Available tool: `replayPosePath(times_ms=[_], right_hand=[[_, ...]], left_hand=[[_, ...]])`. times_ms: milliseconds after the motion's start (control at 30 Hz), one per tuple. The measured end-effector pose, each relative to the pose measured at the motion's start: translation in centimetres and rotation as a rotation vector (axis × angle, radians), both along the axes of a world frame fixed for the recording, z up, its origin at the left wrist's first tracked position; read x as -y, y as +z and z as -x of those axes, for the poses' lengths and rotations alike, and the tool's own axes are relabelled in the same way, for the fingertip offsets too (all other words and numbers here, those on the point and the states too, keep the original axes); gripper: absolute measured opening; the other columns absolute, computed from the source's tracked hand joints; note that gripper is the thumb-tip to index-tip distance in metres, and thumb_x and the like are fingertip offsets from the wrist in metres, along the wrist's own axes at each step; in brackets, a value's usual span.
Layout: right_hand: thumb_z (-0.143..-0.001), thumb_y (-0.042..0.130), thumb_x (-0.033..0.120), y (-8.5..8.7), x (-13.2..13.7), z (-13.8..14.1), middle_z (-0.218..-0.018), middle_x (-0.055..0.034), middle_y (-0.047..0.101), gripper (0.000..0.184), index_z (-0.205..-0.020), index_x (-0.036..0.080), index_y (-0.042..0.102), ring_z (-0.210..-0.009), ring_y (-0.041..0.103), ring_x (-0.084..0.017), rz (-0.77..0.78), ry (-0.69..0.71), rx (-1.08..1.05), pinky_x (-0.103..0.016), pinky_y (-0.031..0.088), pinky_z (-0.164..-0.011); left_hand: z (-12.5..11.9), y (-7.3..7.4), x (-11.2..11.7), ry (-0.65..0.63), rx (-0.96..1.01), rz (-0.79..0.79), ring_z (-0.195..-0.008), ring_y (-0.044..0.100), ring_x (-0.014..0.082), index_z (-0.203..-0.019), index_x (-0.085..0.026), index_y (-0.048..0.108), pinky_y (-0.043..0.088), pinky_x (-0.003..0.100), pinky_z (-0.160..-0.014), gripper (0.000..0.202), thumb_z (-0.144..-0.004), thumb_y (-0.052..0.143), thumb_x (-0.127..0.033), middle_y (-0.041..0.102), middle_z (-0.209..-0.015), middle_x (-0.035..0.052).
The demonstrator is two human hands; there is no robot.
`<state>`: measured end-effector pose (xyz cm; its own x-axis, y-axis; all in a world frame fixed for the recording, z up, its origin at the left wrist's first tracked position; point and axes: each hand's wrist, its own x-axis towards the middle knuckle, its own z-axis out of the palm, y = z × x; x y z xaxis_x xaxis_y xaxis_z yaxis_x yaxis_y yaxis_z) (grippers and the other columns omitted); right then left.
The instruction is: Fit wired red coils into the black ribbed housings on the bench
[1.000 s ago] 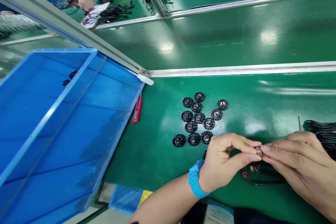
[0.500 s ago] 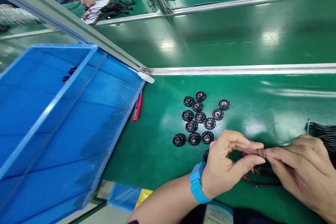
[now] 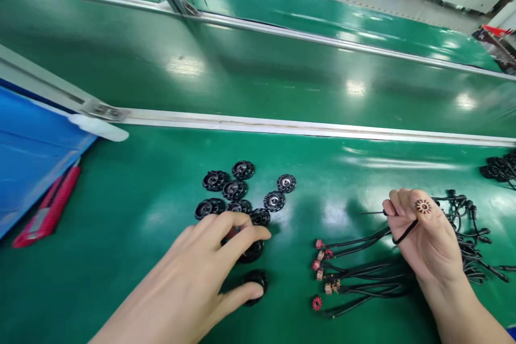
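My left hand (image 3: pixel 209 263) reaches over a group of black round ribbed parts (image 3: pixel 234 190), fingers spread and palm down. Its thumb is at the edge of the nearest black part (image 3: pixel 255 286), and its fingers hide others. My right hand (image 3: pixel 427 242) is closed around a black cable (image 3: pixel 405 232) that ends in a small copper-wound stator (image 3: pixel 423 206), which faces up by the thumb. A thin dark rod (image 3: pixel 373 213) sticks out leftward from the same hand. Below it lie several black cables (image 3: pixel 374 269) with red or copper wound ends (image 3: pixel 317 302).
At the left, a red utility knife (image 3: pixel 50 209) lies beside a blue bin (image 3: pixel 36 156). A white metal rail (image 3: pixel 282 128) crosses the green table (image 3: pixel 153 279). More black cables with connectors (image 3: pixel 471 236) lie at the right, and a dark bundle (image 3: pixel 500 167) at the far right.
My hands have parted: the left has let go of the wound end and moved left to the black parts, the right keeps the cable. The view has swung right.
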<state>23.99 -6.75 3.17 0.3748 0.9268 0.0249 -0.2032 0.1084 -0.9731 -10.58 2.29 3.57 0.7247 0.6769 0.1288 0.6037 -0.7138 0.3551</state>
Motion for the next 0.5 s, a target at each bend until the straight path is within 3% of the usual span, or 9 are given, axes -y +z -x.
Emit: replayPosePath(times_ms=[133,233,333,467,500], right_hand=[[-0.089,0.079,0.049,0.2,0.1,-0.1,-0.071,0.001,0.039,0.034,-0.079,0.024,0.059,-0.073,0.041,-0.016,0.044,-0.029,-0.113,-0.03,0.044,-0.073],[-0.086,0.083,0.049,0.3,0.0,-0.3,-0.069,0.0019,0.036,0.039,-0.077,0.023,0.056,-0.072,0.04,-0.016,0.061,-0.048,-0.148,-0.03,0.043,-0.071],[-0.082,0.086,0.049,0.7,-0.2,-0.5,-0.067,0.0032,0.032,0.043,-0.075,0.023,0.053,-0.07,0.038,-0.015,0.071,-0.07,-0.165,-0.029,0.043,-0.069],[-0.076,0.092,0.046,1.3,0.4,-0.7,-0.066,0.0036,0.029,0.042,-0.076,0.024,0.056,-0.069,0.038,-0.016,0.094,-0.086,-0.174,-0.03,0.047,-0.07],[-0.076,0.092,0.044,1.3,0.7,-0.9,-0.067,0.003,0.03,0.039,-0.077,0.025,0.058,-0.07,0.039,-0.016,0.101,-0.095,-0.157,-0.032,0.048,-0.072]], left_hand=[[0.2,-0.3,0.2,0.026,-0.091,0.056,-0.097,0.068,0.031,-0.112,-0.034,0.072,0.053,0.04,-0.077,0.039,-0.076,0.087,-0.034,0.067,-0.112,0.0039],[-0.1,-0.3,0.1,0.05,-0.11,0.098,-0.094,0.065,0.0292,-0.11,-0.033,0.073,0.049,0.039,-0.078,0.037,-0.075,0.087,-0.029,0.066,-0.11,0.0038],[-1.0,0.2,-0.1,0.013,-0.111,0.165,-0.093,0.065,0.026,-0.108,-0.03,0.076,0.047,0.038,-0.081,0.03,-0.081,0.086,-0.023,0.067,-0.104,0.0021],[-3.5,1.1,-0.1,-0.015,-0.097,0.225,-0.092,0.064,0.0215,-0.096,-0.025,0.079,0.046,0.038,-0.087,0.002,-0.095,0.079,-0.026,0.069,-0.094,0.0008],[-4.1,1.2,-0.1,-0.011,-0.087,0.223,-0.092,0.064,0.0208,-0.096,-0.024,0.08,0.046,0.038,-0.089,0.006,-0.099,0.076,-0.028,0.069,-0.094,0.0011]])
